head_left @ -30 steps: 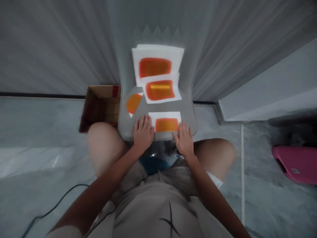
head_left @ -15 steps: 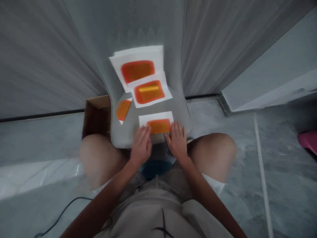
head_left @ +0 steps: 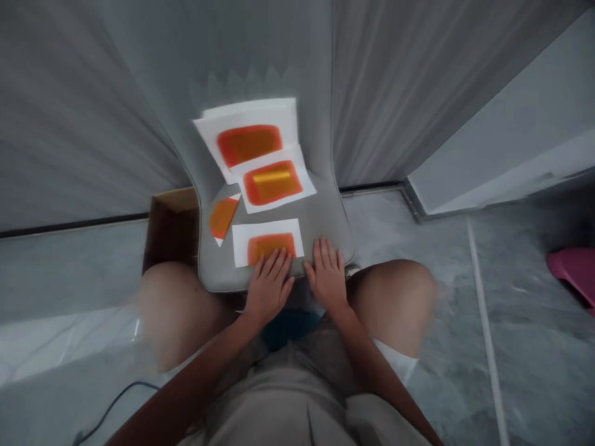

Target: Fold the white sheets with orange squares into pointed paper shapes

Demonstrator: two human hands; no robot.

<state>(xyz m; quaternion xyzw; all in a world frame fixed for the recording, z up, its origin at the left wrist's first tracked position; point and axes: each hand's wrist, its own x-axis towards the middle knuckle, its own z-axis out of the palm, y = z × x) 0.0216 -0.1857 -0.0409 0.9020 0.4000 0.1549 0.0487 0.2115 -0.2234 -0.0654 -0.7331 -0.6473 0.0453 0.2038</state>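
No readable text or labels on white paper sheets (head_left: 251,114).

We see printed sheets (head_left: 267,244) on a chair seat (head_left: 320,223) — a cut piece (head_left: 222,218) to their left, a cardboard box (head_left: 171,229) left of the seat.

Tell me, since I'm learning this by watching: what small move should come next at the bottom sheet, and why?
Probably slide the right hand onto the right edge of the white sheet: that hand rests on the grey seat beside it, while only the left hand touches the orange patch.
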